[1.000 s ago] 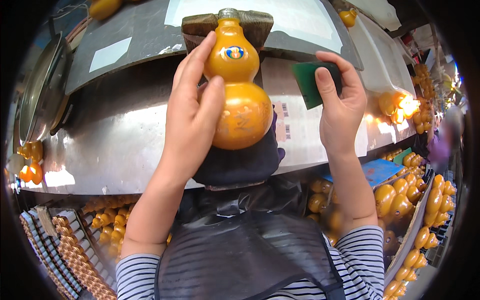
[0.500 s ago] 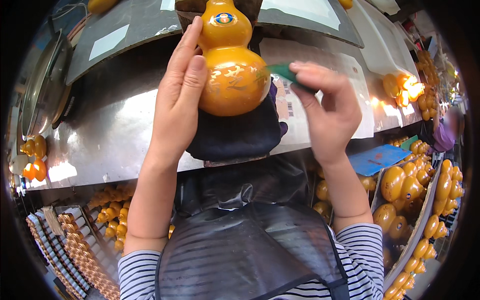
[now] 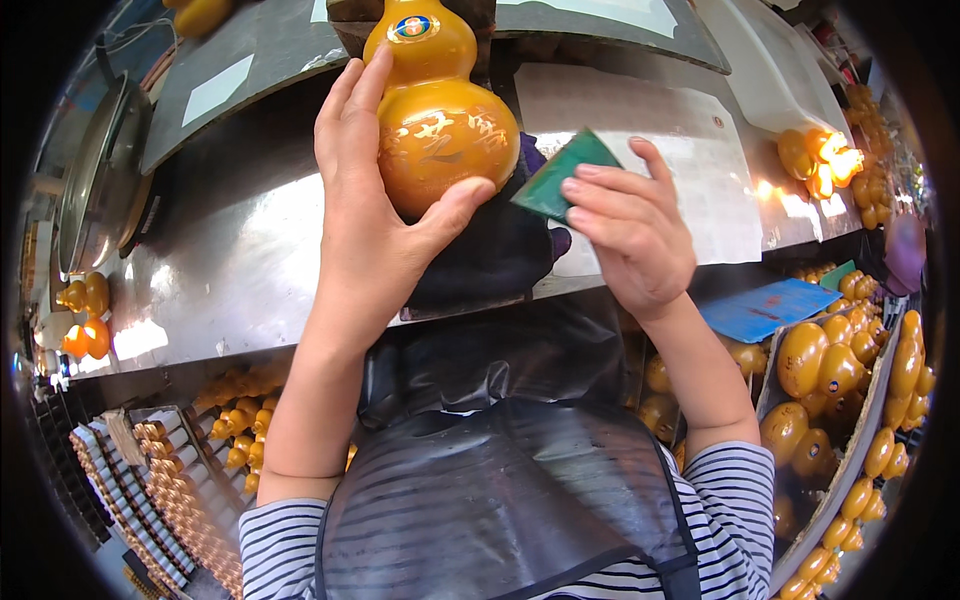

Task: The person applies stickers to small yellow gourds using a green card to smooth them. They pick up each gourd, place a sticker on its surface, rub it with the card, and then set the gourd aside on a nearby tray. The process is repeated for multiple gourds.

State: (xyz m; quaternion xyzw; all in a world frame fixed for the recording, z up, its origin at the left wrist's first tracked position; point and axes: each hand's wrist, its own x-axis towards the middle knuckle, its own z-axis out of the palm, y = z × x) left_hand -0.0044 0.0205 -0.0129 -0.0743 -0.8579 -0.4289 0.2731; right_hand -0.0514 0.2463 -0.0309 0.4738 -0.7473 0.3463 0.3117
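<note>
A glossy amber gourd-shaped bottle point(image 3: 448, 135) leans over a black cushion point(image 3: 465, 265), its top running out of view. Gold lettering crosses its lower bulb, and a round blue emblem sits on the upper one. My left hand point(image 3: 368, 220) holds the bottle from the left, fingers along its side and thumb across the bottom of the lower bulb. In my right hand point(image 3: 640, 235) is a thin, flat green square scraper point(image 3: 570, 172), pinched at its right corner. The scraper is apart from the bottle, to its lower right.
A metal worktop point(image 3: 235, 240) spans the front, with a white sheet point(image 3: 690, 150) on its right part. Small amber gourds point(image 3: 88, 315) stand at the left. Right of me, a crate point(image 3: 860, 420) holds more gourd bottles beside a blue board point(image 3: 765, 305).
The scraper has come away from the bottle's right side and turned its flat face into view. My left thumb has swung under the lower bulb, and the bottle's lettering has turned slightly.
</note>
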